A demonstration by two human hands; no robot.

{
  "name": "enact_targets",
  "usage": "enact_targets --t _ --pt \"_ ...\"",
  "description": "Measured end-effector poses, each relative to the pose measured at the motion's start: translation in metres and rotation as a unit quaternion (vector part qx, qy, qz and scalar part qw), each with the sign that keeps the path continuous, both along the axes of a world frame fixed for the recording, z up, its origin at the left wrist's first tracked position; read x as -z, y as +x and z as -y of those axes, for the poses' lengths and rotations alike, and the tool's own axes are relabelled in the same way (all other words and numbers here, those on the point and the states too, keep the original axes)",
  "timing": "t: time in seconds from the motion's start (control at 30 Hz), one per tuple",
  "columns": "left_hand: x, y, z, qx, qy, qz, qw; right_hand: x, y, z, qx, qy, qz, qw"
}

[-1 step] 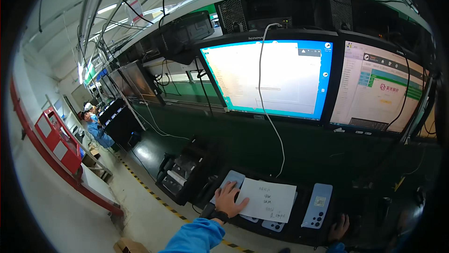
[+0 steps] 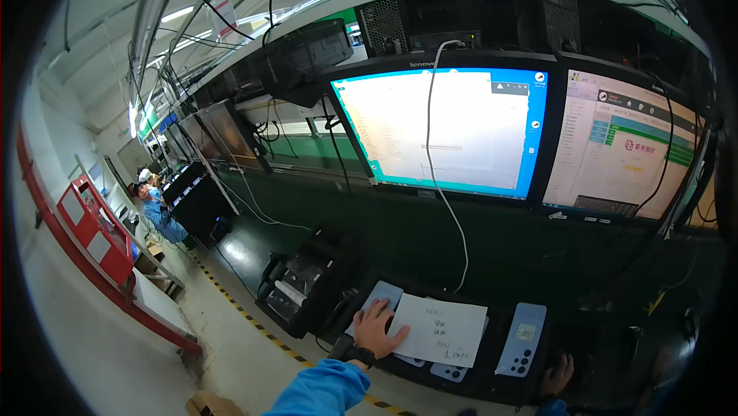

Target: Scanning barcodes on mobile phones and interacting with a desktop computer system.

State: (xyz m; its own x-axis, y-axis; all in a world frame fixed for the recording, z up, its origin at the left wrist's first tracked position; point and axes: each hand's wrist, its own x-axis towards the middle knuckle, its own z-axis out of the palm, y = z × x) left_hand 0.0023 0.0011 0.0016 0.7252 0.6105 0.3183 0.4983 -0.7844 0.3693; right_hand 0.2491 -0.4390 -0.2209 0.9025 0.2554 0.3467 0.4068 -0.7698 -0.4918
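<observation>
My left hand (image 2: 374,331) lies flat with its fingers spread. Its fingertips rest on a light-blue phone (image 2: 384,291), and the thumb touches the edge of a white sheet of paper (image 2: 440,328) with handwriting on it. Under the paper's lower edge shows another light-blue phone (image 2: 448,371) with round camera lenses; the sheet hides most of it. To the right, a light-blue phone (image 2: 523,339) lies back up with a pale label. Beside that phone, in dim light, my right hand (image 2: 559,375) rests low with its fingers loosely stretched; I see nothing held in it.
A black device (image 2: 300,278) with cables stands left of the phones. Two lit monitors (image 2: 446,132) (image 2: 623,147) rise behind the dark green bench (image 2: 400,224). A white cable (image 2: 453,216) hangs before the nearer screen. Farther left, people in blue (image 2: 163,216) are at a bench.
</observation>
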Motion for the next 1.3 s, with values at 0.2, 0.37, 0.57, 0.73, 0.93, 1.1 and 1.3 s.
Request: enact_targets --t 0.2,0.37,0.57,0.73,0.93,1.1,1.3 --pt "0.004 0.001 0.000 0.005 -0.007 0.004 1.000 0.009 0.003 0.009 0.007 -0.018 0.010 1.000" --pt "0.003 -0.001 -0.001 0.001 -0.002 0.000 1.000 0.001 -0.001 0.001 0.009 -0.005 -0.015 1.000" --pt "0.002 0.000 -0.001 0.004 0.002 0.005 1.000 -0.010 -0.006 -0.005 0.004 -0.018 0.024 1.000" --pt "0.002 0.002 0.000 0.007 0.002 0.005 1.000 -0.014 -0.005 -0.005 0.008 0.004 0.000 1.000" --pt "0.001 0.001 0.000 0.004 0.005 0.007 1.000 -0.001 -0.001 -0.002 0.021 -0.007 -0.008 1.000" --pt "0.001 0.000 0.000 0.003 0.002 0.004 1.000 -0.002 -0.003 -0.002 0.036 -0.021 -0.012 0.999" --pt "0.005 0.000 -0.001 0.002 -0.001 0.000 1.000 -0.009 -0.006 -0.004 0.022 -0.021 -0.004 1.000"
